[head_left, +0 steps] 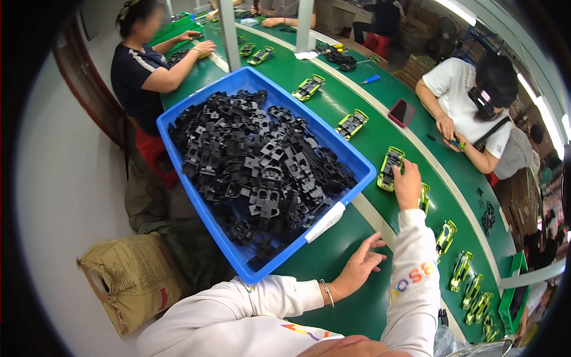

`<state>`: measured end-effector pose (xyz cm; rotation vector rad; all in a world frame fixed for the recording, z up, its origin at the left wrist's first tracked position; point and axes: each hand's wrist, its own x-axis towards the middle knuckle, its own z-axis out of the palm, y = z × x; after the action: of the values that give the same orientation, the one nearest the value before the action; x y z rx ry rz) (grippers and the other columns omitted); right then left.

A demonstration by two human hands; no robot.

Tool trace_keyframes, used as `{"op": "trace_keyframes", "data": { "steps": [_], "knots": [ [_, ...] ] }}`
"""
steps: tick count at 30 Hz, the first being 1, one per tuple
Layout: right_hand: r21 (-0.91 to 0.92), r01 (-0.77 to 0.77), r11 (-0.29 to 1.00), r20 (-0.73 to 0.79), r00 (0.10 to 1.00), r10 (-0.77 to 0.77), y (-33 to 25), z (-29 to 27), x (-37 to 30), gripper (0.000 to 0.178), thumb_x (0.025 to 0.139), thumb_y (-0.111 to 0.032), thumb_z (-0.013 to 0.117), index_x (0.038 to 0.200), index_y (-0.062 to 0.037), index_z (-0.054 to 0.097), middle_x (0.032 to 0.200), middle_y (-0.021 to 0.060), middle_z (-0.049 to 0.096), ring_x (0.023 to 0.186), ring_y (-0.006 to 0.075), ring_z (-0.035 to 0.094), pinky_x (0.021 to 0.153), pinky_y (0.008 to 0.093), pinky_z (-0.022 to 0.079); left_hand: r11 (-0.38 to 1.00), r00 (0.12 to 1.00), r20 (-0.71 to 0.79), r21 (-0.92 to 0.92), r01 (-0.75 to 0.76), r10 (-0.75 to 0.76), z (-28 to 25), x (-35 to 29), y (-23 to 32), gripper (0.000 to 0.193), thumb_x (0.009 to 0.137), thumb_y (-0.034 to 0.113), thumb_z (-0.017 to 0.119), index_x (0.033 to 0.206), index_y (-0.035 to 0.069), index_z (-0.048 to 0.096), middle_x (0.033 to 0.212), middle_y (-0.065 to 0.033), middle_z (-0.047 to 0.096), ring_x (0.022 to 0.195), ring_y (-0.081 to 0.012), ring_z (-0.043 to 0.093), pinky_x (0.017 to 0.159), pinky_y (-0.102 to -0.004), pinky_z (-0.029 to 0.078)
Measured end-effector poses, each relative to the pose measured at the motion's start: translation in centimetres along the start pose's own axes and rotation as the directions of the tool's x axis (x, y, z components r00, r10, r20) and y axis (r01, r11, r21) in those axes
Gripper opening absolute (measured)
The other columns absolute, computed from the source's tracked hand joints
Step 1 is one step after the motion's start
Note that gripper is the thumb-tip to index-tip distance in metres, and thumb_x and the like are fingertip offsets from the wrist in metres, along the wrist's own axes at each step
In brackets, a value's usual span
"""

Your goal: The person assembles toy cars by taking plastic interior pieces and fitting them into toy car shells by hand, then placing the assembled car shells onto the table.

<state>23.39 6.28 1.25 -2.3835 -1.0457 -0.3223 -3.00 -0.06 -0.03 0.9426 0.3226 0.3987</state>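
Observation:
My right hand (408,185) reaches over the green belt, its fingertips closed on the edge of a yellow-green toy car shell (391,169) with a black part inside. Whether the shell rests fully on the belt, I cannot tell. Lower down, my left hand (359,269) hovers by the pale strip along the belt, fingers apart and nothing in them. To its upper left a blue plastic tub (364,182) is heaped with black plastic car parts (262,160). Another green shell (424,199) is partly hidden behind my right hand.
More toy car shells (352,124) line the curved belt (443,196), several at the lower right (461,271). A phone (402,112) lies on the far side. A person in white (458,89) works across; another in dark clothing (140,65) sits beyond the tub. A paper sack (134,276) stands left.

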Motion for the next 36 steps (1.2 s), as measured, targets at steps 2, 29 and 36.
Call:
{"op": "trace_keyframes", "data": {
  "steps": [2, 29, 36],
  "knots": [
    [-0.220, 0.029, 0.975, -0.086, 0.995, -0.049, -1.7, -2.7, -1.3, 0.047, 0.085, -0.030, 0.072, 0.127, -0.0102, 0.060, 0.127, 0.0096, 0.058, 0.116, 0.0315, 0.055, 0.095, 0.0454, 0.044, 1.000, 1.000, -0.023, -0.009, -0.009, 0.008, -0.1, -0.1, 0.0, 0.056, 0.100, 0.010, 0.048, 0.152, 0.006, 0.027, 0.139, -0.0123, 0.049, 0.111, -0.0177, 0.060, 0.084, -0.0274, 0.051],
    [0.587, -0.171, 0.792, 0.491, 0.852, -0.180, -17.9, -11.2, -8.5, 0.053, 0.085, -0.024, 0.075, 0.130, -0.0010, 0.059, 0.122, 0.0152, 0.063, 0.110, 0.0264, 0.063, 0.095, 0.0385, 0.048, 0.784, 0.966, 0.055, -0.574, 0.236, -0.251, -0.8, 1.2, -0.1, 0.042, 0.100, 0.052, 0.049, 0.114, 0.012, 0.048, 0.085, -0.0040, 0.058, 0.071, -0.0171, 0.065, 0.068, -0.0289, 0.051],
    [0.213, 0.310, 0.927, 0.216, 0.910, -0.354, -24.7, -0.5, -5.6, 0.058, 0.081, -0.028, 0.077, 0.131, -0.0050, 0.058, 0.118, 0.0174, 0.061, 0.106, 0.0366, 0.062, 0.093, 0.0422, 0.049, 0.967, 0.952, 0.183, -0.107, -0.230, 0.246, -1.2, 1.0, -7.2, 0.041, 0.105, 0.036, 0.039, 0.139, 0.013, 0.045, 0.132, -0.0012, 0.056, 0.122, -0.0114, 0.050, 0.101, -0.0328, 0.041]
  ]
}}
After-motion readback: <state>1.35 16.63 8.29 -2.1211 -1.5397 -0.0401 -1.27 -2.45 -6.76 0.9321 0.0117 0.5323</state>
